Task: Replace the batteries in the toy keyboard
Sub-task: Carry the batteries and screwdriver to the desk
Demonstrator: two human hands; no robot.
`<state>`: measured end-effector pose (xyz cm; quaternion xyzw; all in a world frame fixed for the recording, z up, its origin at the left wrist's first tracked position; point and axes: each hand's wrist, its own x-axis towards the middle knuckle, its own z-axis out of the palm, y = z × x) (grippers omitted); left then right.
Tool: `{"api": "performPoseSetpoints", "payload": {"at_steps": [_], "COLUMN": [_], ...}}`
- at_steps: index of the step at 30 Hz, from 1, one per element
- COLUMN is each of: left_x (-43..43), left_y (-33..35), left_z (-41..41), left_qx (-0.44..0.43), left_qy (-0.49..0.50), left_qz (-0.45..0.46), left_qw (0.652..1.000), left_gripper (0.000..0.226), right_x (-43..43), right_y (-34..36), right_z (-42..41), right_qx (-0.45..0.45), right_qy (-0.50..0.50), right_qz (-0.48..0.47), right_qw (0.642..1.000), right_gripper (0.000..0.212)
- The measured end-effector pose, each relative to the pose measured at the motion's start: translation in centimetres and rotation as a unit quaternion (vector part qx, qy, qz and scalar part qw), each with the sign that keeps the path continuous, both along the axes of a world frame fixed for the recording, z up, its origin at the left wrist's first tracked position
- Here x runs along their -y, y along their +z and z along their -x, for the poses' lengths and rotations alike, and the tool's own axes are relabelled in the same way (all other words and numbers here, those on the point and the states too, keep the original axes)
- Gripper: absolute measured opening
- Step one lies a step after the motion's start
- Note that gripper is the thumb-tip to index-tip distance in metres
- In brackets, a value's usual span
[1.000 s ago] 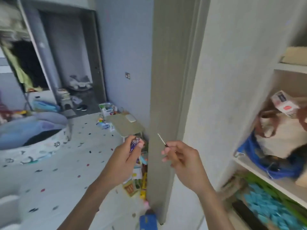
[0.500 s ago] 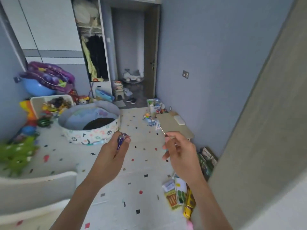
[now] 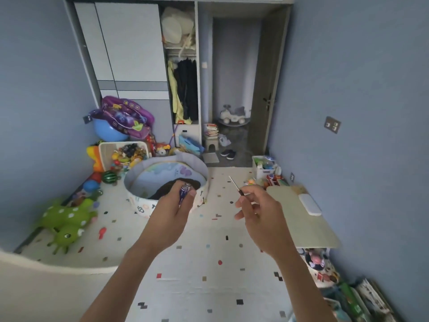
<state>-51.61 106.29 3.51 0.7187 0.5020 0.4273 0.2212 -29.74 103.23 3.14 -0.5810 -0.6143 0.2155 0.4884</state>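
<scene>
Two blue batteries (image 3: 185, 193) are held side by side in the left hand (image 3: 173, 213) at the centre of the frame, pinched between thumb and fingers with their metal ends pointing up and away. A small screwdriver (image 3: 236, 185) is gripped in the right hand (image 3: 260, 210) just right of centre, its thin shaft angled toward the upper left and its dark handle clasped between thumb and forefinger while the remaining fingers are loosely curled. Both forearms are extended from the bottom edge over a pale play mat (image 3: 197, 263) dotted with small coloured shapes. The hands are kept apart, with bare mat seen between them. The toy keyboard cannot be made out anywhere in the room.

Behind the left hand, a round fabric ball pit (image 3: 139, 182) is set on the mat, something dark lying inside it. At the left edge, a green spotted toy animal (image 3: 67, 219) is seen on the floor, and above it a white bin of toys (image 3: 104, 154) and a purple inflatable (image 3: 123, 117) are stacked against the wall. A low beige table (image 3: 299, 226) is placed along the right wall. In the upper centre, an open wardrobe (image 3: 183, 89) with hanging clothes stands beside an open doorway (image 3: 234, 77), where a white ride-on toy car (image 3: 233, 113) is parked.
</scene>
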Motion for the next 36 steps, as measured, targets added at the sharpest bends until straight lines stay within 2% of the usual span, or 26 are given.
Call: {"api": "performPoseSetpoints", "payload": {"at_steps": [3,12,18,21,31,36], "left_x": [-6.8,-31.8,-49.7,-56.9,-80.9,-91.1], "left_y": [-0.2,-2.5,-0.8,-0.4,-2.4,-1.1], "left_z": [-0.9,-5.6,-10.9,-14.3,-32.6,-43.9], "left_qx": [0.002,0.053,0.011,0.011,-0.039,-0.116], "left_qy": [0.014,0.014,-0.001,-0.013,-0.085,-0.165], "left_qz": [0.011,0.044,0.046,0.062,0.019,-0.002], "left_qw": [1.000,0.998,0.999,0.998,0.995,0.980], "left_gripper": [0.018,0.024,0.017,0.022,0.021,0.019], "right_x": [-7.2,-31.9,-48.4,-54.7,-76.0,-82.6], "right_y": [-0.2,-2.6,-1.3,-1.3,-3.5,-2.9], "right_z": [-0.6,-4.6,-9.2,-12.3,-29.3,-40.5], "right_qx": [0.016,0.045,0.031,0.027,-0.001,0.012], "right_qy": [0.009,0.004,-0.023,-0.038,-0.132,-0.215], "right_qz": [0.000,0.014,0.021,0.034,0.018,0.010], "right_qw": [1.000,0.999,0.999,0.998,0.991,0.977], "right_gripper": [0.013,0.018,0.019,0.016,0.018,0.013]}}
